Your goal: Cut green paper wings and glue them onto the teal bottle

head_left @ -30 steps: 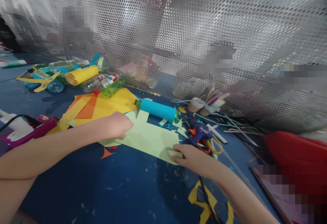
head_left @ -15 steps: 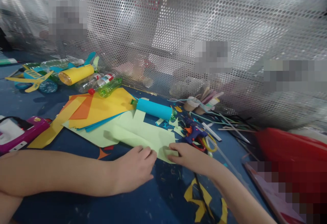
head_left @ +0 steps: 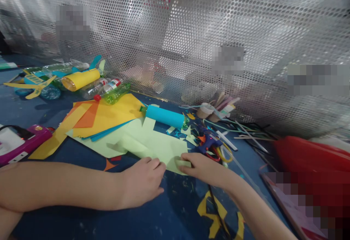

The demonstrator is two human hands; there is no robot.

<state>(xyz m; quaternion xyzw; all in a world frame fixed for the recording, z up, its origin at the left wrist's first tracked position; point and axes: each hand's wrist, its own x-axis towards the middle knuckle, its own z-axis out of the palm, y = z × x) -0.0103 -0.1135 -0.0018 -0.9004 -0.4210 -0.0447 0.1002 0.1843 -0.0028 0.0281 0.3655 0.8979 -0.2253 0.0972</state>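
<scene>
Pinching the near right corner of the pale green sheet, your right hand has its thumb and fingertips closed on a small turned-up flap of that paper, just at the edge closest to you. Your left hand lies a little to the left of it, knuckles up, fingers loosely curled, with the fingertips resting on the same near edge of the sheet; it presses down rather than grasps, and holds nothing. The two hands are near each other but not touching, and the corner of the sheet sits between them.

From your hands the green sheet spreads away from you and to the left across the blue table, flat apart from a soft fold running across its middle. Its far left part slides under a loose stack of yellow and orange paper, with a strip of blue paper showing between the layers. At the far edge of the sheet lies a bottle wrapped in turquoise paper on its side. Just beyond your right hand, a blue glue gun rests on scissors with yellow and red handles, among paper scraps.

Farther left, a pink device with a black cable sits near your left forearm. Along the perforated metal screen at the back lie plastic bottles and a yellow paper-covered bottle plane. Yellow cut-outs lie on the table under your right forearm.
</scene>
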